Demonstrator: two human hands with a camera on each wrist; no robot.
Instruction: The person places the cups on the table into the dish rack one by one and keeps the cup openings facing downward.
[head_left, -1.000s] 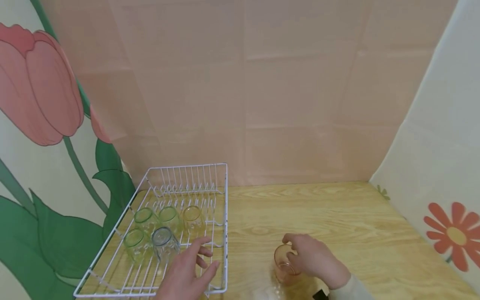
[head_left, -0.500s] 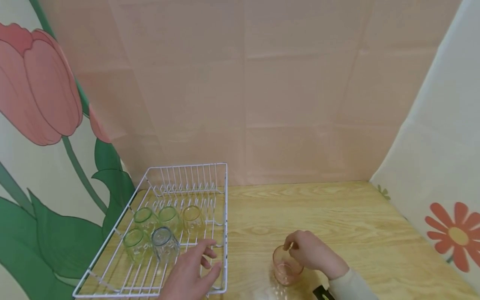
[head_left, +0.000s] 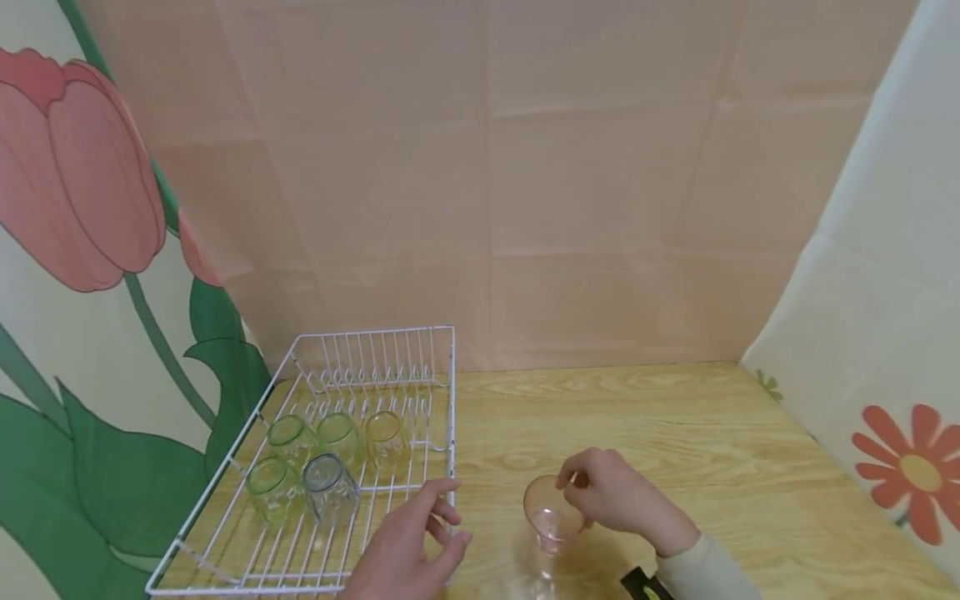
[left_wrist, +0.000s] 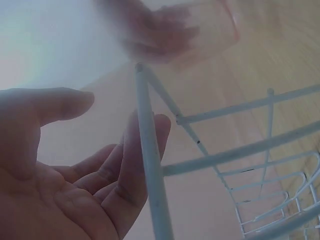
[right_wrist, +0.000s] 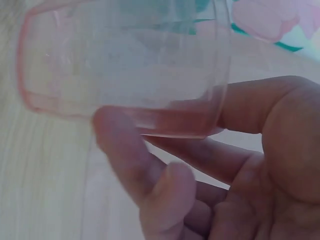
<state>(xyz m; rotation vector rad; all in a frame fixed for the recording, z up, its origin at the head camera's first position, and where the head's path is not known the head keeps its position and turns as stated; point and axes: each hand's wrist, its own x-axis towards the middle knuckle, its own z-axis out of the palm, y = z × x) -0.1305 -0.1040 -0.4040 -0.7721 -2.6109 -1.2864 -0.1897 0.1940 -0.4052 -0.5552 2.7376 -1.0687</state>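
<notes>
My right hand [head_left: 611, 492] pinches the rim of a clear pink glass [head_left: 551, 529], which is tilted and held just off the wooden table. In the right wrist view the glass [right_wrist: 125, 65] lies between thumb and fingers [right_wrist: 122, 150]. My left hand [head_left: 412, 542] has relaxed, spread fingers and holds nothing; it is over the right front side of a white wire dish rack [head_left: 452, 400]. The left wrist view shows its fingers [left_wrist: 132, 170] near a rack wire, and the blurred pink glass [left_wrist: 205, 30] above.
Several glasses stand upside down in the left half of the rack: green glasses [head_left: 273, 492], a blue-grey glass [head_left: 332, 492] and a yellow glass [head_left: 387, 442]. Behind the wooden table [head_left: 615, 408] hangs a pinkish cloth [head_left: 585, 183]; flowered cloths flank both sides.
The right hand has lifted and tilted the pink glass, carrying it slightly left. The left hand has moved a little to the right, toward the rack's edge. The glasses in the rack have stayed put.
</notes>
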